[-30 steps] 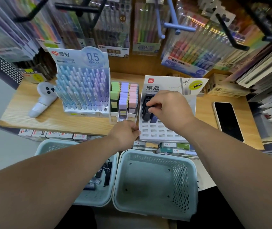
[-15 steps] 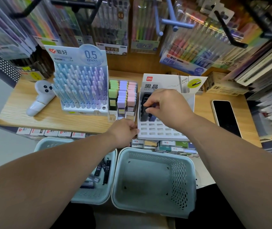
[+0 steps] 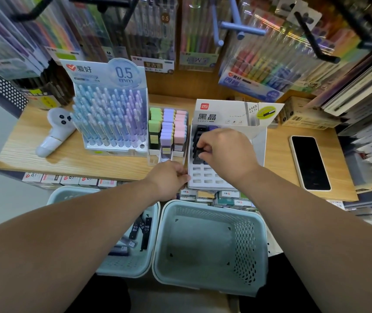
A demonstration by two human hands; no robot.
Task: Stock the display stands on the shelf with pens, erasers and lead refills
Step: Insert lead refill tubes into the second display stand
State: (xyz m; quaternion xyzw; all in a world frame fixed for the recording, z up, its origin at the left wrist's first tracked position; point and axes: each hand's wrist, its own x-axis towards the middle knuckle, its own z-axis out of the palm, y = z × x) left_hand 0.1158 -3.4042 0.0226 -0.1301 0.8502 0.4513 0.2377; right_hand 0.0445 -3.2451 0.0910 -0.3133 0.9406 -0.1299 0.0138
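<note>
A white lead-refill stand (image 3: 258,141) sits on the wooden shelf (image 3: 275,154), its left slots filled with dark refill cases (image 3: 197,136). My right hand (image 3: 227,152) hovers over those slots and pinches a black refill case at its fingertips. My left hand (image 3: 169,179) grips the stand's front left corner. Left of the stand are an eraser stand (image 3: 168,132) with green, purple and pink erasers and a full pen stand (image 3: 112,118). More refill cases (image 3: 142,229) lie in the left basket (image 3: 124,267).
An empty pale green basket (image 3: 209,249) sits below the shelf edge at centre. A phone (image 3: 310,162) lies on the shelf at right, a white controller (image 3: 55,132) at left. Hanging pen packs and hooks (image 3: 234,26) overhang the shelf. Small boxes (image 3: 216,196) line the ledge beneath.
My right hand has shifted slightly toward the stand's front while working a refill case into the slots. My left hand has stayed at the stand's corner.
</note>
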